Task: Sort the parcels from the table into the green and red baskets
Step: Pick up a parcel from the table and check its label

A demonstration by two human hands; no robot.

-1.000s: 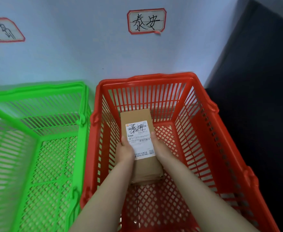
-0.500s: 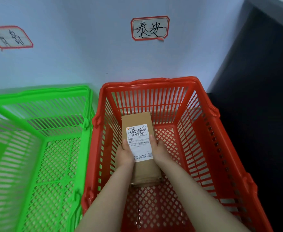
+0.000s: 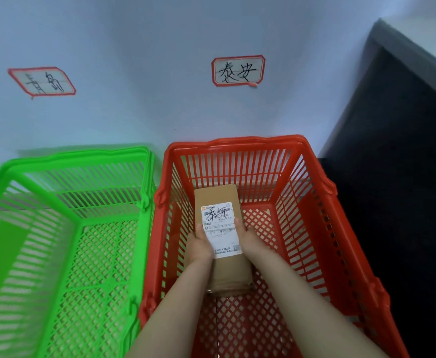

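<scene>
— Where's the parcel right now?

— The parcel [image 3: 220, 228] is inside the red basket [image 3: 304, 202], toward its left half, lying lengthwise with the far end pointing at the back wall of the basket. It sits between my two hands, label side up; the white shipping label [image 3: 220, 228] has handwritten characters across its upper part.

— And your hands?

— Both are clamped on it. My left hand [image 3: 199, 248] presses the left long side, thumb lying on the top edge beside the label. My right hand [image 3: 251, 241] presses the right long side, with a fingertip on the label's right edge. Both grip around the middle of the box, so the near end sticks out toward me between my forearms. I cannot tell whether the box's underside is touching the basket floor.

— What about the other basket?

— The green basket [image 3: 64, 161] stands just beside the red one, on its left, rims nearly touching. On the wall above the red basket is a red-bordered sign [image 3: 238, 71]; another sign [image 3: 42, 81] hangs above the green basket.

— Anything different from a moment ago?

— My grip is the same and the parcel is still in the same part of the red basket. Mostly the view has lifted, so both wall signs and more of the wall now show.
</scene>
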